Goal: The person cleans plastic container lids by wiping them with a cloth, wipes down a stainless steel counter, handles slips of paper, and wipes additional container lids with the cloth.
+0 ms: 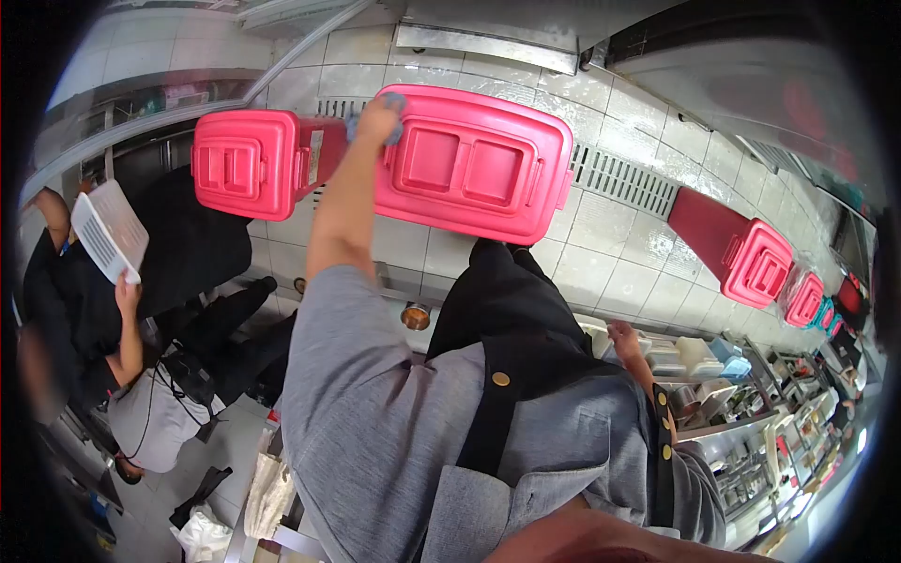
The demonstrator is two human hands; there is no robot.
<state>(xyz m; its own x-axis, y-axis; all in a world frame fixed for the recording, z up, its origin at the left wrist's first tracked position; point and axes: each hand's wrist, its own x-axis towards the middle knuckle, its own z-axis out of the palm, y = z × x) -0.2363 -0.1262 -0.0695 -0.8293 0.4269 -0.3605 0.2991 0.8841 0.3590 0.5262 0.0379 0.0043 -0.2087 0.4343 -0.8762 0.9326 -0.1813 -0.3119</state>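
My left hand (375, 122) is stretched forward and closed on a blue-grey cloth (392, 101). It presses the cloth against the left edge of the lid of a large pink bin (469, 220), which stands right in front of my legs. The lid is shut and has two recessed panels. My right hand (624, 340) hangs at my side, near a shelf of containers (666, 358). It looks empty, with the fingers loosely curled and a little apart.
Pink lidded bins stand left (246, 164) and right (758, 263) of the large one, over a floor drain grate (624, 178). The tiled floor (601, 235) looks wet. At left, another person holds a white slatted basket (111, 230). A metal bowl (415, 316) is behind my legs.
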